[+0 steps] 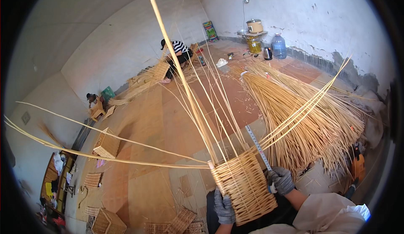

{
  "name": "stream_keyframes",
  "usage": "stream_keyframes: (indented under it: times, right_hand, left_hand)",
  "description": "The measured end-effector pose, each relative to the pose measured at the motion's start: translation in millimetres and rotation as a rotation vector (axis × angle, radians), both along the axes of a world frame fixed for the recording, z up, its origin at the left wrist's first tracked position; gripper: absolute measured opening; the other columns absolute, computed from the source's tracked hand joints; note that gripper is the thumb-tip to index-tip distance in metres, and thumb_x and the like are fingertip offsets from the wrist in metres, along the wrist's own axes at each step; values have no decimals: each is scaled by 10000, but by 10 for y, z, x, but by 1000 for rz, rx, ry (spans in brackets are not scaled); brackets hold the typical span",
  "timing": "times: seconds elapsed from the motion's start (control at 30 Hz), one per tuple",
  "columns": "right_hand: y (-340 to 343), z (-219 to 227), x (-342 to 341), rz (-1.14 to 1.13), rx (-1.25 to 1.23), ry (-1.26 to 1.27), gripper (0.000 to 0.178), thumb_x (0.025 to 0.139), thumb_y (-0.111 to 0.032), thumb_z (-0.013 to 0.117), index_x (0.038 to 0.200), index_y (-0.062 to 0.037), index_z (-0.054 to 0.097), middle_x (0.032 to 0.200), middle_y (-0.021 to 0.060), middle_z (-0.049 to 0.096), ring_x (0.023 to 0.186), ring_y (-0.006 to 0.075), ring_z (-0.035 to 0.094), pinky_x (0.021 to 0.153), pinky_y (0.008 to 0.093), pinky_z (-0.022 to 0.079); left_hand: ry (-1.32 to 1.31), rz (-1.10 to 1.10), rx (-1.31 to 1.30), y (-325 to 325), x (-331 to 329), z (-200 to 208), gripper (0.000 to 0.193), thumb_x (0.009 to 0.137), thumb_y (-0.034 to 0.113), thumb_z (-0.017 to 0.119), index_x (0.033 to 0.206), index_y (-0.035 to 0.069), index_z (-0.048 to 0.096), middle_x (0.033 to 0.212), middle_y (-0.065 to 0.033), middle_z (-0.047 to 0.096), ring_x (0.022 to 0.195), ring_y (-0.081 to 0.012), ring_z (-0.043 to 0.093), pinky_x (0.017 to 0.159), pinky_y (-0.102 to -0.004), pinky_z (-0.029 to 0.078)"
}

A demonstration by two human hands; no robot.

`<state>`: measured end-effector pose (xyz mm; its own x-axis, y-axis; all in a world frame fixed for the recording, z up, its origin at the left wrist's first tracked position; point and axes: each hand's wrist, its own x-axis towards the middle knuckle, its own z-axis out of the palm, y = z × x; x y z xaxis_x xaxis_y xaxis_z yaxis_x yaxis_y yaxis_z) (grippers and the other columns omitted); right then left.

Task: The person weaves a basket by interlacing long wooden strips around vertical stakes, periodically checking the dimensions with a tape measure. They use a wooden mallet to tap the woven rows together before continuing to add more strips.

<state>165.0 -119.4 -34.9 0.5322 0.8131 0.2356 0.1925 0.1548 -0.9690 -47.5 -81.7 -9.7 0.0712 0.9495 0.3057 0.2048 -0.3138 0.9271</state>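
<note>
A partly woven wicker basket (244, 185) rests on my lap, with long loose willow rods fanning out from its far edge. My left hand (224, 208), in a grey glove, is closed on the basket's left side near its lower end. At the right side, my gloved right hand (281, 181) is closed on a tape measure (257, 145). Its pale blade runs out along the basket's right edge and points past the far corner. The tape's case is mostly hidden by the fingers. One thick rod (176, 65) rises high across the view.
A large bundle of willow rods (303, 124) lies on the right. Woven baskets (107, 143) and flat wicker panels (182, 220) lie at left and front. Two people sit working farther back. Against the wall stand a water bottle (278, 46), a kettle (267, 54) and a cooker (254, 26).
</note>
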Motion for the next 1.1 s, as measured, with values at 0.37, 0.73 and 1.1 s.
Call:
stream_keyframes:
  times: [0.37,0.73,1.1]
  right_hand:
    - [-40,222,102,33,-20,232,125,757,-82,509,642,-40,532,602,92,559,487,192,509,449,298,416]
    - [-456,463,-749,482,-543,860,274,842,-238,511,837,35,521,717,184,597,577,235,593,524,345,509]
    - [-916,29,-1122,466,-589,1002,179,798,-189,561,887,-46,620,813,70,636,637,123,543,473,276,423]
  left_hand:
    - [109,89,125,34,-65,-84,534,847,317,493,1211,-52,367,1121,-187,488,1002,-260,494,860,-334,387]
    - [762,-68,321,1034,294,520,273,813,165,466,1058,61,524,924,-185,582,821,-348,562,718,-394,457]
    - [867,-156,556,1039,341,518,291,684,14,538,962,97,564,829,-113,593,781,-308,564,739,-390,449]
